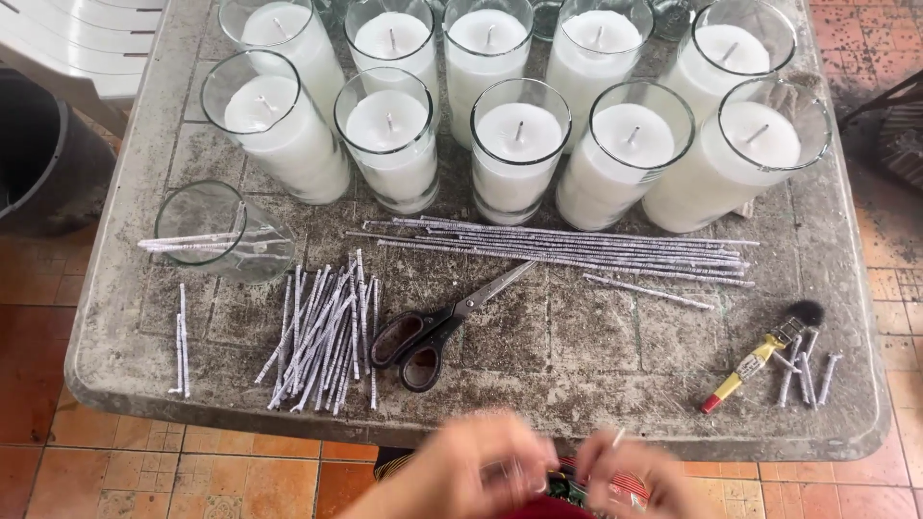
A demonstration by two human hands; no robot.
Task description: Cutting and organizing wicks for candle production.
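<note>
both hands, left hand (pixel 481 471) and right hand (pixel 630 476), are blurry, maybe pinching a thin white stick (pixel 616 438); next needs a steady grip.

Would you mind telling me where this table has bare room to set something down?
The widest bare patch lies between the scissors and the small brush, below the long sticks. A smaller one sits left of the short sticks, under the empty glass. The back is crowded with candle glasses.

On the table (pixel 596 327), candle glasses (pixel 519 144) stand in two rows behind long sticks (pixel 567 248), with scissors (pixel 433 332) between short sticks (pixel 322 336) left and brush (pixel 760 358) right.
</note>
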